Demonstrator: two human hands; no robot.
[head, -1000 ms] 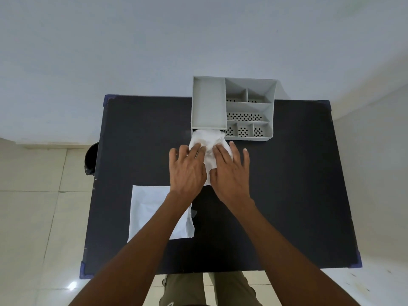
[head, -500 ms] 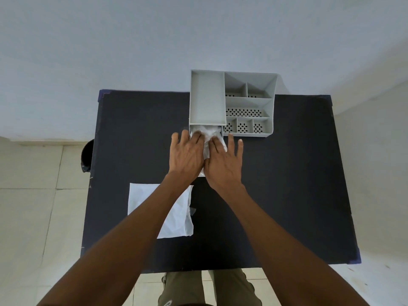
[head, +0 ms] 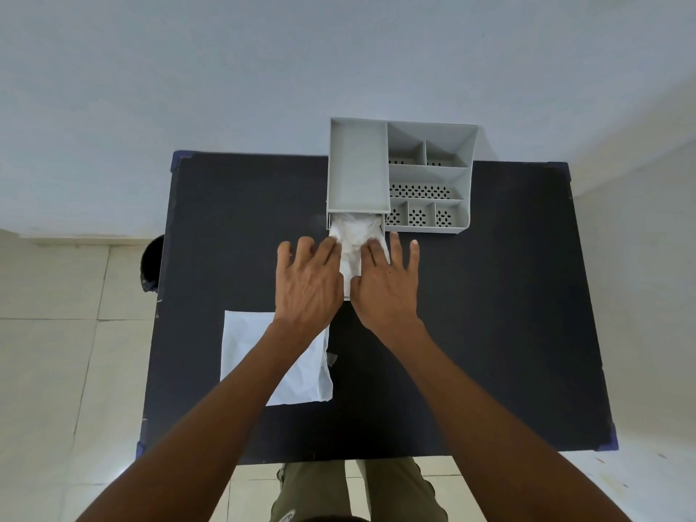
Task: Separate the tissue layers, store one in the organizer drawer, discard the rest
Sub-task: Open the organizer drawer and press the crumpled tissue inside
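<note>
Over the last second the crumpled tissue layer [head: 356,235] has been pushed by both flat, unclenched hands, left [head: 307,284] and right [head: 384,286], into the organizer drawer [head: 383,224] at the worktop's [head: 489,333] far edge, so storing is nearly done while the flat tissue sheet [head: 260,344] awaits discarding

I see a crumpled white tissue [head: 356,235] between my left hand [head: 307,284] and my right hand [head: 384,284], reaching ahead of the fingertips. Just past the fingertips stands a pale grey organizer [head: 399,171]; the floors of its compartments, ahead of my right hand, are patterned with rows of small dark oval holes. A flat white tissue sheet [head: 277,359], faintly bluish in the shade, lies behind my left hand, under the forearm. Beneath both hands the table [head: 489,314] is matt black, with blue corner pieces. Left of my left hand, past the table edge, is a black bin [head: 152,265]. My trousers [head: 339,491] are olive green.
</note>
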